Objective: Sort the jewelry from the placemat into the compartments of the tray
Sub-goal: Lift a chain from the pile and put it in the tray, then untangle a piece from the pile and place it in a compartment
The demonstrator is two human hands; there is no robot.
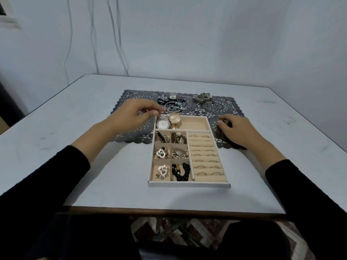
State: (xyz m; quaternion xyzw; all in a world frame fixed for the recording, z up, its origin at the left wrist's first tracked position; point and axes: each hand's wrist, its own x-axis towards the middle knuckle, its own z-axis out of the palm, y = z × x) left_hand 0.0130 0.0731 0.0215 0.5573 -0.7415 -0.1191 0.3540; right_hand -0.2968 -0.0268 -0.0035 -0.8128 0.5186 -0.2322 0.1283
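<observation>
Framing the bottom of the view, two black sleeves reach forward over a white table [93, 175]. On it lies the jewelry tray [189, 184], its far end lying over the grey lace placemat [221, 107].

In the tray's nearest row, a silver heart pendant [163, 171] fills the left compartment and a black bead bracelet [181, 171] the one beside it. Along the right side run the ring rolls [206, 158], with thin rings tucked in most slots. One row back sit a second heart pendant [161, 153] and a fan-shaped silver piece [179, 153]. Behind those are a dark tangled piece [161, 138] and a brown bead bracelet [178, 137]. The long far compartment holds a silver watch [163, 124] and a gold watch [175, 119] side by side at its left end.

Over that far-left corner is the left hand [135, 114], fingers curled and thumb meeting the fingertips just above the silver watch. Whether it pinches anything cannot be told. The right hand [236, 128] rests on the placemat just right of the tray, its fingers curled under. Something dark shows at the fingertips, but a hold on it cannot be made out.

Farther back on the placemat lie a charm bangle [173, 107], a black cord loop [161, 101], a rectangular silver watch [175, 96] and, apart to the right, a brassy jewelry cluster [203, 98].
</observation>
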